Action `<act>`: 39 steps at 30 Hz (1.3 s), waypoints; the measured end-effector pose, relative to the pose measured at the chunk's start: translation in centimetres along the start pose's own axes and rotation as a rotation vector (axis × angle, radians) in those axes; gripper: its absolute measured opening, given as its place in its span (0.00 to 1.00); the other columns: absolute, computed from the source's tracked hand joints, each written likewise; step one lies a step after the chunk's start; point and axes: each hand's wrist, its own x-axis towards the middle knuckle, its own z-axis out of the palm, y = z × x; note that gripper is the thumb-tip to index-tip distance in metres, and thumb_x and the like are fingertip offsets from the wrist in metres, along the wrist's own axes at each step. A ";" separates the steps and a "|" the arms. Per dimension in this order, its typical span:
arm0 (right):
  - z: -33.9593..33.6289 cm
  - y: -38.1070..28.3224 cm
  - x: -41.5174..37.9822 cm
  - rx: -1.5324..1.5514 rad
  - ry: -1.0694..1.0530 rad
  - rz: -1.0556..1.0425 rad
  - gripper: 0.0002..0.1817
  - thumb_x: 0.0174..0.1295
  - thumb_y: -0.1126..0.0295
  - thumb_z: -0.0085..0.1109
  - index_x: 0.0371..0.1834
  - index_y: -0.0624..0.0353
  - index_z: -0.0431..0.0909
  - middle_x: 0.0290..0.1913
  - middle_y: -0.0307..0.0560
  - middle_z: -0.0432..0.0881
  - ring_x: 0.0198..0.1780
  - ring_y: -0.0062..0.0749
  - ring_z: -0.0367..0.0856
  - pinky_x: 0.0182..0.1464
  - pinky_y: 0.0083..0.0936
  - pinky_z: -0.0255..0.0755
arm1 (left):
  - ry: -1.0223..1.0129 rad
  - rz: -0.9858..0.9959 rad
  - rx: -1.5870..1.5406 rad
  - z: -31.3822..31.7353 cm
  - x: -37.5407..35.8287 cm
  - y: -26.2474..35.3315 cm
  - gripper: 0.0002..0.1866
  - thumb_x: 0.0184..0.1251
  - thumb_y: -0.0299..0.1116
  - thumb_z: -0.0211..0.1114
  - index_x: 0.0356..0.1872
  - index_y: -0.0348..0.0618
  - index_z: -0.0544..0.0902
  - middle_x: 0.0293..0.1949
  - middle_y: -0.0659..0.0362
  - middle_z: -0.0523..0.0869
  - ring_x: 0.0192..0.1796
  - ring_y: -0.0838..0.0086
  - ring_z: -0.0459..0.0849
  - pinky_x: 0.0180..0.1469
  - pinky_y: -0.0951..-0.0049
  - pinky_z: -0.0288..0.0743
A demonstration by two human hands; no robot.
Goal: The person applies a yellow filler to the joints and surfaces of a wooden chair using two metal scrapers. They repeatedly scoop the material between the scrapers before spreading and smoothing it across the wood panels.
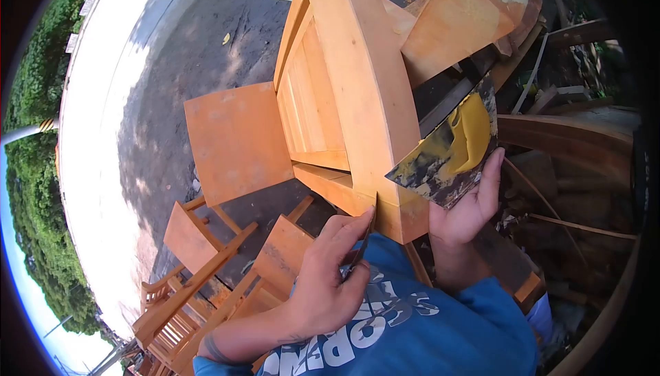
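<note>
- The left hand (326, 266) has its thumb and index finger clamped on a thin, dark, narrow blade (365, 242); the other fingers are curled in behind them.
- The blade's tip meets the lower end of a pale orange wooden furniture piece (368, 80) with a broad curved side and an inset slatted panel — whether it presses on the wood, I cannot tell.
- That furniture piece stands in front of the person, between and beyond the two hands.
- The right hand (464, 218), palm turned up, grips a dark, paste-smeared flat plate (443, 187) from below. The thumb lies along the plate's edge; how the fingers behind it are set, I cannot tell.
- A thick mound of yellow paste (473, 132) sits on the plate, which is tilted just beside the furniture piece's curved side.
- Left of the slatted panel is a flat, squarish orange-brown wooden board (237, 142).
- Nearer the left forearm is a group of orange wooden chairs (199, 238), and smooth pale-brown wooden boards (457, 22) stand at the upper right.
- The person wears a blue shirt (440, 341) with white lettering — grey ground (185, 66) lies beyond the work.
</note>
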 end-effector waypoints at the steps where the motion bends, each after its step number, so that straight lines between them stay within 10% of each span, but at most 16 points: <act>1: -0.2 0.1 0.0 0.012 -0.012 0.004 0.25 0.73 0.54 0.37 0.61 0.63 0.67 0.60 0.46 0.73 0.61 0.32 0.72 0.64 0.31 0.63 | -0.006 0.045 0.039 0.2 -0.2 0.5 0.33 0.50 0.14 0.55 0.64 0.33 0.68 0.46 0.47 0.74 0.47 0.59 0.77 0.51 0.69 0.73; 13: 0.1 -0.1 0.3 0.165 -0.161 0.094 0.24 0.75 0.57 0.36 0.63 0.62 0.68 0.61 0.48 0.75 0.60 0.35 0.74 0.64 0.35 0.66 | 0.031 0.500 0.284 2.2 -3.7 -0.8 0.35 0.38 0.14 0.63 0.57 0.28 0.73 0.50 0.40 0.76 0.48 0.51 0.80 0.56 0.60 0.75; 19: -0.1 -0.1 0.4 0.149 -0.200 0.061 0.25 0.75 0.56 0.36 0.64 0.63 0.66 0.62 0.48 0.74 0.61 0.35 0.73 0.64 0.35 0.65 | 0.092 -0.144 -0.188 -2.2 -0.7 -4.8 0.27 0.55 0.14 0.52 0.60 0.34 0.71 0.46 0.51 0.78 0.46 0.72 0.78 0.50 0.75 0.71; 34: 0.5 -0.2 0.4 -0.050 0.034 -0.052 0.25 0.74 0.56 0.37 0.63 0.63 0.66 0.61 0.49 0.74 0.61 0.37 0.73 0.65 0.34 0.64 | -0.292 0.131 -0.376 -0.7 -1.1 2.2 0.27 0.54 0.16 0.53 0.60 0.31 0.70 0.46 0.49 0.80 0.47 0.61 0.80 0.53 0.71 0.70; 39: -0.5 -2.6 0.7 -0.109 -0.063 -0.064 0.23 0.74 0.57 0.39 0.62 0.63 0.68 0.60 0.49 0.75 0.60 0.36 0.74 0.65 0.35 0.63 | 0.221 -0.216 -0.963 -5.5 -3.4 -0.8 0.25 0.53 0.19 0.52 0.56 0.26 0.70 0.50 0.46 0.81 0.50 0.60 0.83 0.55 0.66 0.76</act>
